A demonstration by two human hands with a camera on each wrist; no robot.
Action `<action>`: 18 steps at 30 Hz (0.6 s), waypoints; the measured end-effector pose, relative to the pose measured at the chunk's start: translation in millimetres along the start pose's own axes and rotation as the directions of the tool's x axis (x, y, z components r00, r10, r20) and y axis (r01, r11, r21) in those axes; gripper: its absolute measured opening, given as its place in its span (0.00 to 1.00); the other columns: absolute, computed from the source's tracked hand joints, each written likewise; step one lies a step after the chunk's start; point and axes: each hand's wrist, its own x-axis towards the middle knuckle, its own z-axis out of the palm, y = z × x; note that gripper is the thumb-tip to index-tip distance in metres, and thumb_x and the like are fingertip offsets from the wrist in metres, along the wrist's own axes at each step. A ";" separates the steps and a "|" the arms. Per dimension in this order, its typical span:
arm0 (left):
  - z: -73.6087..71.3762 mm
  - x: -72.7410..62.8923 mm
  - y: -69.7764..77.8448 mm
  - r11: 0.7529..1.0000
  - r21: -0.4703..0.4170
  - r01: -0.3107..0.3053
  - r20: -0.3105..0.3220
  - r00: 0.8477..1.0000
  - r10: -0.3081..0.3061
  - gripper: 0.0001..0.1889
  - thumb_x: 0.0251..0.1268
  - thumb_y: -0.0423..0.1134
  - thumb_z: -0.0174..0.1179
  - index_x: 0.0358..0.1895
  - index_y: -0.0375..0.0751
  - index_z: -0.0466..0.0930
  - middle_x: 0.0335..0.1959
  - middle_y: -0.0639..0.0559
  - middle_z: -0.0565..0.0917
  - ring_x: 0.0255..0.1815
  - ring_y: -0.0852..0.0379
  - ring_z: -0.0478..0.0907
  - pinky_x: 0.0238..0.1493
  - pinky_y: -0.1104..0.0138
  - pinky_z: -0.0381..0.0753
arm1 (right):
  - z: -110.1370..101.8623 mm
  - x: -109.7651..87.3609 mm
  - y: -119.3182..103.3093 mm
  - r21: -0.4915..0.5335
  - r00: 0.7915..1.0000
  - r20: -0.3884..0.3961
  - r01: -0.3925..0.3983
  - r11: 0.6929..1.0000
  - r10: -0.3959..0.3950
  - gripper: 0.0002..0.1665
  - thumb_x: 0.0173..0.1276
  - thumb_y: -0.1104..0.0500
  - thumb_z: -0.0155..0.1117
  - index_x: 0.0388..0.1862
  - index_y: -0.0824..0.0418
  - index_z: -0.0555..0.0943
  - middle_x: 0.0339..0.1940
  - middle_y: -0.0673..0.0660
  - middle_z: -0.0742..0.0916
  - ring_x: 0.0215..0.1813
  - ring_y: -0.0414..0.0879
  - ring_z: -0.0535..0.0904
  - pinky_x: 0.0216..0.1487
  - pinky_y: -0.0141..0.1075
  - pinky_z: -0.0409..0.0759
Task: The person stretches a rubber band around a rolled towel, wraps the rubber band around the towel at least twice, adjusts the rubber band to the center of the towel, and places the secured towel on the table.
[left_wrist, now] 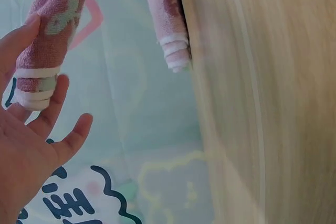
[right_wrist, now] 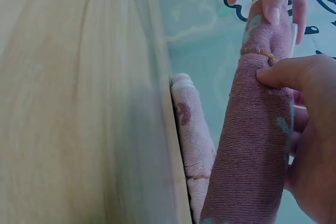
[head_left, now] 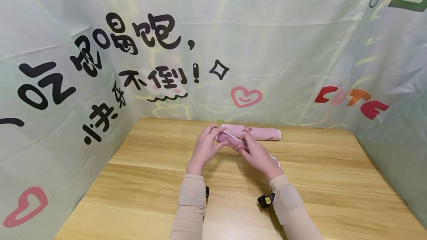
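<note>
Both hands hold a dusky-pink rolled towel [head_left: 228,139] above the table, with pale green marks and white stripes at its end. My left hand [head_left: 202,150] grips one end between thumb and fingers; in the left wrist view that striped end [left_wrist: 35,85] lies against the fingers. My right hand [head_left: 259,157] pinches the roll near its middle, the thumb beside a thin orange-brown band [right_wrist: 268,54] that crosses the roll and draws it in. The right wrist view shows the long roll [right_wrist: 247,135] running down past the right hand, whose fingers are partly hidden behind it.
A second, lighter pink rolled towel [head_left: 265,133] lies along the table's back edge, just behind the hands, with a similar thin band [right_wrist: 198,177] round it. The wooden table [head_left: 140,195] meets printed fabric walls [head_left: 283,58] at the back and sides.
</note>
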 end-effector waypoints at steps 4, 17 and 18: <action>2.7 1.1 1.8 0.996 0.082 -0.041 -0.014 0.999 0.042 0.28 0.51 0.46 0.73 0.59 0.55 0.79 0.63 0.45 0.76 0.62 0.43 0.72 0.62 0.45 0.71 | -1.7 -0.1 -1.0 0.016 0.999 0.018 -0.039 0.999 0.038 0.13 0.70 0.59 0.62 0.49 0.58 0.71 0.36 0.55 0.82 0.36 0.46 0.77 0.40 0.44 0.78; 14.0 -0.7 7.8 0.974 0.179 -0.138 0.011 0.990 0.139 0.29 0.44 0.43 0.77 0.56 0.54 0.81 0.64 0.49 0.77 0.67 0.44 0.67 0.68 0.43 0.62 | -8.7 0.4 -0.3 0.155 0.990 0.101 -0.114 0.981 0.099 0.08 0.68 0.64 0.53 0.46 0.60 0.72 0.33 0.53 0.80 0.35 0.44 0.75 0.39 0.37 0.75; 14.0 -0.8 7.9 0.973 0.183 -0.140 0.014 0.990 0.140 0.28 0.45 0.43 0.77 0.55 0.54 0.82 0.62 0.51 0.78 0.66 0.45 0.68 0.68 0.44 0.62 | -9.1 0.2 0.6 0.170 0.990 0.102 -0.116 0.979 0.100 0.08 0.68 0.64 0.53 0.46 0.60 0.72 0.34 0.53 0.80 0.36 0.44 0.75 0.39 0.37 0.75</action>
